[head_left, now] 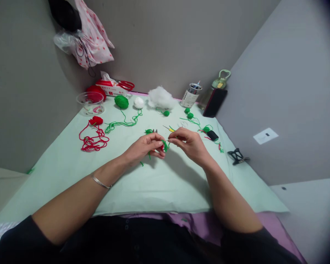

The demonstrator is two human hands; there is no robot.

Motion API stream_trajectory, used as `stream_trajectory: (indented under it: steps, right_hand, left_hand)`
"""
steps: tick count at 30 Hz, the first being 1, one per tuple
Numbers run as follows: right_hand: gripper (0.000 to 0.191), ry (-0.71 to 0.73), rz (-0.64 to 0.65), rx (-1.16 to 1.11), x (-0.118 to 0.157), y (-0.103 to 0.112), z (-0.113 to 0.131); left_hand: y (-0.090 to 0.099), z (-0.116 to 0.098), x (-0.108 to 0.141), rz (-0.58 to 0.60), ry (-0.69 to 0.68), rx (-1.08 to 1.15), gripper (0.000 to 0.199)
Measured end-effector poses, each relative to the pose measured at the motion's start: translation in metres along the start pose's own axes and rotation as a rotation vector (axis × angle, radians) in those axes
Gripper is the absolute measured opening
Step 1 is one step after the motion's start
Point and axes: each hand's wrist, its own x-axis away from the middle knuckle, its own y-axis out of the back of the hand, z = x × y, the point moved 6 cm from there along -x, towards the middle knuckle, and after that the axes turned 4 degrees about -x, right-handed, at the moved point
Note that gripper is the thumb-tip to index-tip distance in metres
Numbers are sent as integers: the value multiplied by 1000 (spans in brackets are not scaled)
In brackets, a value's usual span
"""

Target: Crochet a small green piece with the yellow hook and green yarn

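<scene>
My left hand is closed on a small red and green crocheted piece, held over the middle of the table. Close on its right, my right hand pinches a thin needle whose tip reaches the green yarn of the piece. The needle is tiny in view and partly covered by the fingertips. Just beyond the hands lie a yellow-handled crochet hook, the tips of scissors and a small green crocheted piece. Green yarn snippets lie by my left hand.
Red yarn lies tangled at left, near a clear plastic tub. Along the back are a green yarn ball, a white yarn ball, stuffing and a can. A phone leans against a bottle.
</scene>
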Motion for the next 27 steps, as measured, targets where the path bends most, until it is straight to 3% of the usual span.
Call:
stream_trajectory:
  steps: [3, 6, 10, 13, 17, 22, 24, 27]
  right_hand:
    - [11, -44, 81, -117, 3, -12, 0]
    - [15, 1, 131, -51, 6, -21, 5]
    - [14, 132, 128, 114, 7, -27, 12]
    - [15, 181, 62, 100, 7, -26, 16]
    - [13, 100, -103, -254, 6, -16, 21]
    - [27, -219, -33, -809, 2, -12, 7]
    - [30, -206, -138, -884, -2, 5, 0]
    - [30, -70, -484, -881, -3, 43, -12]
  left_hand:
    - [2, 1, -2, -42, 9, -7, 28]
    - [4, 2, -2, -90, 21, -27, 27]
    - [5, 6, -3, -122, 39, -61, 24]
    - [5, 9, -4, -117, 53, -72, 21]
    - [6, 11, -5, -105, 55, -77, 16]
    - [9, 11, -5, -139, 50, -134, 11]
    - [11, 11, -5, -151, 50, -154, 10]
    - [12, 11, -6, -133, 53, -148, 11]
